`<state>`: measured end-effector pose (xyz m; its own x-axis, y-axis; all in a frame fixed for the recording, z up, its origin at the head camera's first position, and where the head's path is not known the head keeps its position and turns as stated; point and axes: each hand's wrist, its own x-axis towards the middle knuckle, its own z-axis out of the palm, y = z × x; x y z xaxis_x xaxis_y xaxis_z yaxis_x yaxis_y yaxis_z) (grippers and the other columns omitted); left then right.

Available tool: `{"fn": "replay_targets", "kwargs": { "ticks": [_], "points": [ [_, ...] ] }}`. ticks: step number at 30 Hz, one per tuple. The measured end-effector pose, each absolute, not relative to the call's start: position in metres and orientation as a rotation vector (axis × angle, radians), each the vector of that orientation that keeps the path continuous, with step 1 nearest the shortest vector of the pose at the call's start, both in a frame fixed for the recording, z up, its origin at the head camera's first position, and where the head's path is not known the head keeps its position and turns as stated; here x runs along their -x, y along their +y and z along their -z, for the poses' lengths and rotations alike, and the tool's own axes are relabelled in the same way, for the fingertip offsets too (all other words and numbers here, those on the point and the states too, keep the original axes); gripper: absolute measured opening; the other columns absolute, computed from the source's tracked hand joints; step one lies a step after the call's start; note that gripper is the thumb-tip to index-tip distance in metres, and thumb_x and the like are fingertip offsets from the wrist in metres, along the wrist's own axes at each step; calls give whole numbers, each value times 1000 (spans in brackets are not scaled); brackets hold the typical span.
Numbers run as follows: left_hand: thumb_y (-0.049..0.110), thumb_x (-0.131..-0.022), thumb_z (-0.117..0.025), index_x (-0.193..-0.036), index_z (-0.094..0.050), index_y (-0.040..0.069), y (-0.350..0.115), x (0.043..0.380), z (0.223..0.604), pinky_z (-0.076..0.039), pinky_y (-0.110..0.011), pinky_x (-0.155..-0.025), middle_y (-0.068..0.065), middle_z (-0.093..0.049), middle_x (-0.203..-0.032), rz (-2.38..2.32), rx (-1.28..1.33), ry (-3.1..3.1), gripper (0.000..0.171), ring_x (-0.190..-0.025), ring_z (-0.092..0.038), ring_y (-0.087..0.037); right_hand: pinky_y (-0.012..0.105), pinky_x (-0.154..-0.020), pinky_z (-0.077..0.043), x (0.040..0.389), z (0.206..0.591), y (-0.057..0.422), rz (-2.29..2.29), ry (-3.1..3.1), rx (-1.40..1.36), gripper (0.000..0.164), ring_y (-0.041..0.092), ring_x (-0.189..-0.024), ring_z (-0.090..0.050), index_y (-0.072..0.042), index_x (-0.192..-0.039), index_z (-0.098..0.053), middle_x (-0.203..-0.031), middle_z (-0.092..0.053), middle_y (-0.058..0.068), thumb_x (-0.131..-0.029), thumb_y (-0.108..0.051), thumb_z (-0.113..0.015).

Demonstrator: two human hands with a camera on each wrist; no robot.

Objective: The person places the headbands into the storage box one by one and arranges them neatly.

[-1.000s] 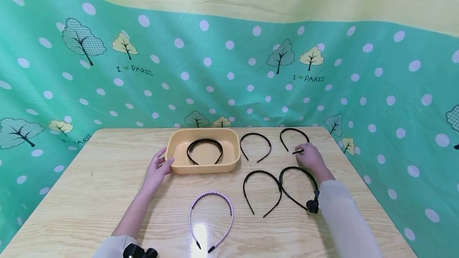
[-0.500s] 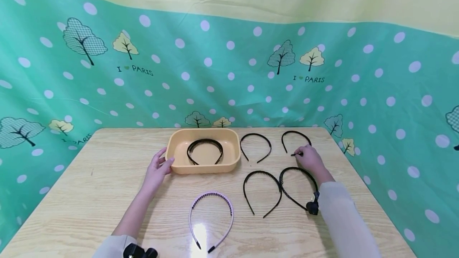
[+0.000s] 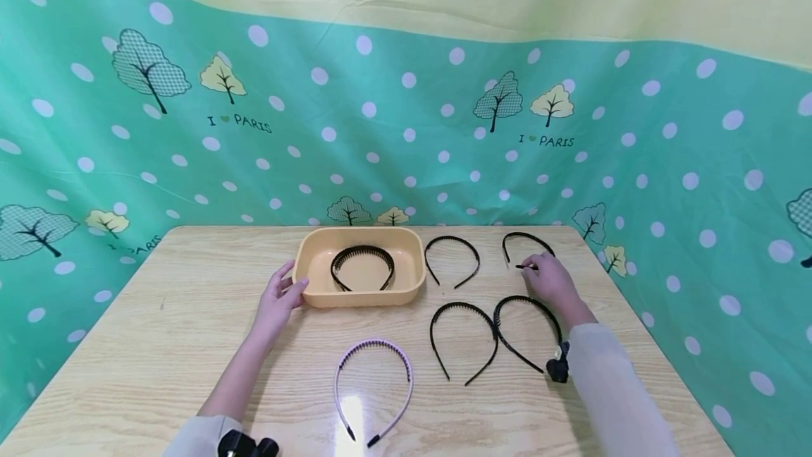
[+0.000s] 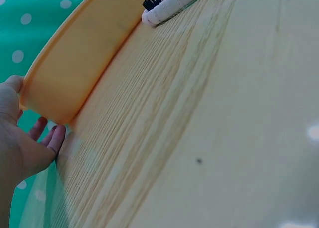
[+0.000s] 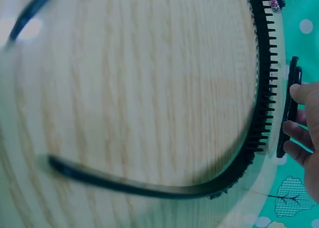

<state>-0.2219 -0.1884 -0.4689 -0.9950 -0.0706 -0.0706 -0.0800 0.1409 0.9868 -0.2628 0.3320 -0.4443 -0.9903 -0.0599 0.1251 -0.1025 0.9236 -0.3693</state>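
At the back right, my right hand pinches a black headband by one arm. Its arch points away from me, and part of it is hidden behind the fingers. In the right wrist view, thumb and fingers close on the dark headband, seen edge-on. My left hand grips the left end of a pale orange plastic tray, thumb over the rim. The left wrist view shows the tray's outer wall between thumb and fingers. Inside the tray lies black toothed headbands, closely stacked.
Right of the tray lies a thin black headband. Two more, a black headband and a black toothed headband, touch in front of my right hand. A lilac headband lies near the front. A patterned cloth hangs behind the table.
The headband in my right hand has shifted slightly right, and its held end has turned a little. My left hand and the tray have stayed put.
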Motion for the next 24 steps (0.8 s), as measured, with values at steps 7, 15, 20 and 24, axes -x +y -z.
{"fn": "replay_targets", "kwargs": {
  "ticks": [7, 15, 20, 24],
  "points": [
    [39, -94, -54, -149, -23, 22, -188, 222, 468, -50, -15, -81, -17, -41, -138, -2034, 182, 2359, 65, -98, -50, 1, 49, -78, -48, 261, 436, 330, -501, -2957, -145, 21, 35, -92, -56, -1, -108, -60, -106, -56, 21, -97, -15, -49],
    [39, -93, -54, -149, -23, 23, -188, 223, 468, -50, -16, -82, -17, -40, -139, -2035, 183, 2351, 66, -106, -49, -7, 48, -76, -47, 262, 432, 327, -431, -2923, -213, 19, 35, -91, -55, -3, -107, -61, -105, -57, 20, -97, -15, -50],
    [40, -93, -54, -149, -22, 23, -188, 223, 467, -50, -17, -83, -17, -40, -139, -2031, 180, 2358, 67, -109, -49, -11, 49, -78, -47, 262, 427, 323, -435, -2888, -248, 17, 34, -91, -56, -2, -105, -61, -103, -58, 19, -96, -13, -51],
    [40, -93, -54, -149, -22, 23, -188, 222, 467, -50, -17, -83, -17, -40, -139, -2035, 176, 2354, 66, -109, -50, -11, 50, -80, -47, 262, 423, 321, -432, -2875, -271, 17, 34, -93, -57, -2, -105, -61, -104, -59, 19, -96, -13, -52]
  ]
}}
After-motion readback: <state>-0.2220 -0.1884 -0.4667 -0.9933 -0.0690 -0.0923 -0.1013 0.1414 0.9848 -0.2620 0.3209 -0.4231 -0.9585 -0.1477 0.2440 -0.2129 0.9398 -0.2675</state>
